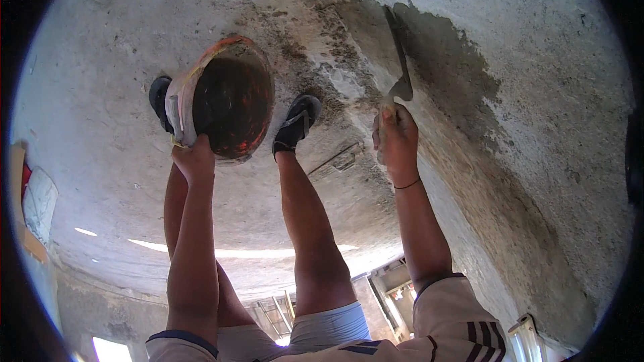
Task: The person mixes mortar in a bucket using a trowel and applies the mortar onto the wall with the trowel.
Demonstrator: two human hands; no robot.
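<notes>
My left hand (194, 159) is closed on the near rim of a bucket (180, 97), which is tilted so its dark inside shows. Orange-red smears line the bucket's inner wall; how much it holds is too dark to tell. My right hand (400, 139) grips the handle of a trowel (401, 60), its long thin blade pointing away from me. The blade lies edge-on against or very close to the rough wall (537, 80), beside a dark wet patch (449, 60) of mortar.
My sandalled feet stand on a stained concrete floor (121, 181), one behind the bucket, the other sandal (302, 117) right of it. Splashes of dark mortar (288, 47) mark the floor by the wall's foot. Boards and a pale sack-like thing (40, 204) lean at the far left.
</notes>
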